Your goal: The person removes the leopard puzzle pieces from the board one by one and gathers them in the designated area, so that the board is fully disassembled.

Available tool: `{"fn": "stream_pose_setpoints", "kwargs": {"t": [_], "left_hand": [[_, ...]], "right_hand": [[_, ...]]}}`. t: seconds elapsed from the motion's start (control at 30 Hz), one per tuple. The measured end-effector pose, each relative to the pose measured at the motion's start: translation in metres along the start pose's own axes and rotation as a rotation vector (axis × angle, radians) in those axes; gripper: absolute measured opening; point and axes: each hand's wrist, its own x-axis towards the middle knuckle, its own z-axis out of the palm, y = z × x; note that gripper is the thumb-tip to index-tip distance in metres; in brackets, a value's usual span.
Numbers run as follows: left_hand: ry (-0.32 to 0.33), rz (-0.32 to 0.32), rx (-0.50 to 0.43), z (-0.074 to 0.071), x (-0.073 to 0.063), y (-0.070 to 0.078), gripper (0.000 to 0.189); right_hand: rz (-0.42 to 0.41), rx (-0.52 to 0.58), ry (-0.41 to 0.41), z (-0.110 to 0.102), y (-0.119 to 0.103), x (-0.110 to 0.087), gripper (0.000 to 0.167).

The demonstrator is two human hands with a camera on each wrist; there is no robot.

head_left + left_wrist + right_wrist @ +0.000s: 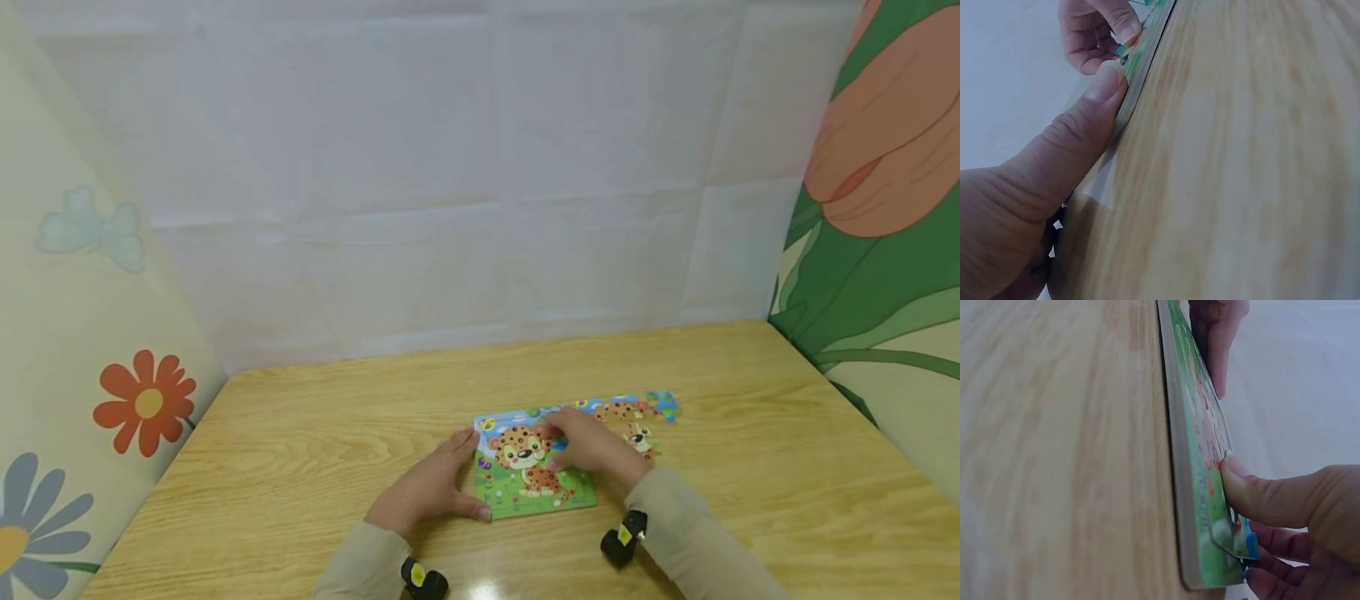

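A jigsaw puzzle board [506, 493] with a cartoon leopard on grass lies flat on the table. My left hand [427, 486] rests along its left side, thumb at the near left corner and fingers against the edge. In the left wrist view the left thumb [1082, 119] lies straight against the board's rim. Over the board's upper right part, my right hand [596, 446] pinches a small puzzle piece [1250, 542] with blue on it, partly covered by the fingers. The hand hides that part of the picture in the head view.
Joined puzzle pieces [622, 410] lie behind the right hand, and a piece with a leopard face [640, 437] sits just right of it. The wooden table [315, 442] meets a white cloth [375, 208] at the back. Printed flower panels [885, 333] stand at both sides.
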Motion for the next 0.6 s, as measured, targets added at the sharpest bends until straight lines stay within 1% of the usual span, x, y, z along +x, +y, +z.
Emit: {"fn": "stream_pose_setpoints", "kwargs": {"t": [0.13, 0.3, 0.6], "left_hand": [[0.003, 0.002, -0.006, 0.0006, -0.0002, 0.0001, 0.112], [0.003, -0.004, -0.012, 0.0003, -0.0005, 0.001, 0.112], [0.008, -0.003, -0.005, 0.0006, -0.0008, 0.0001, 0.112]], "right_hand": [[0.012, -0.025, -0.009, 0.0002, -0.0025, 0.0006, 0.028], [0.006, -0.037, -0.022, -0.0008, -0.0026, 0.001, 0.027], [-0.044, -0.007, -0.027, 0.0, 0.0036, 0.0008, 0.025]]}}
